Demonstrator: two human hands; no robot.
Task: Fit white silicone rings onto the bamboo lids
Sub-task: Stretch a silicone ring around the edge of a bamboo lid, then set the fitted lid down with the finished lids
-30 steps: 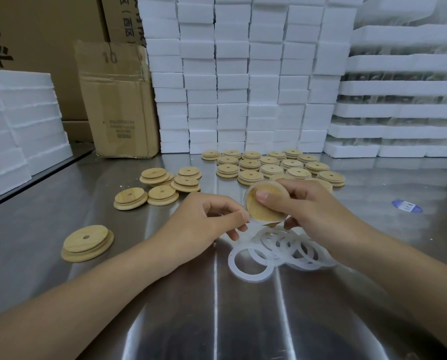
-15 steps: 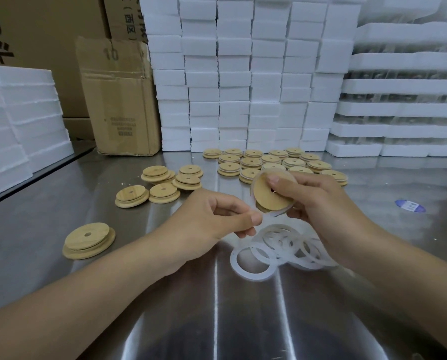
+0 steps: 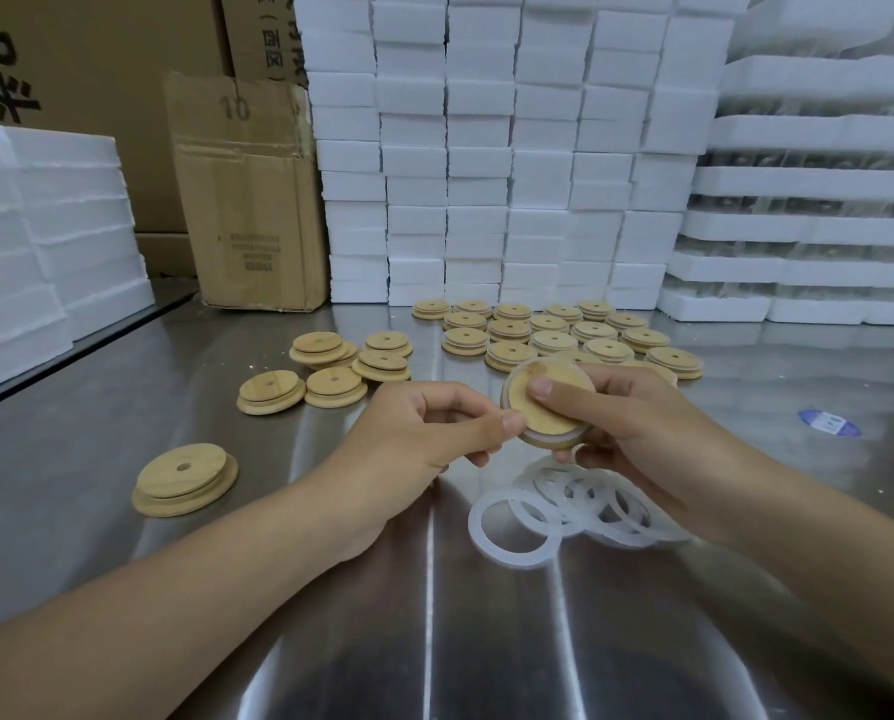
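Above the steel table (image 3: 486, 641) the right hand (image 3: 637, 428) grips a bamboo lid (image 3: 548, 423) at mid-frame, now lifted higher off the loose rings (image 3: 515, 558) below, the left hand (image 3: 418, 433) pinches its edge, and its white ring (image 3: 554, 440) looks nearly seated.

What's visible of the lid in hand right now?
The held lid is a round bamboo disc, stepped, with a white silicone ring showing along its lower edge. It tilts toward the camera above the loose rings. The right hand grips it, thumb across its face; the left hand touches its left rim with the thumb.
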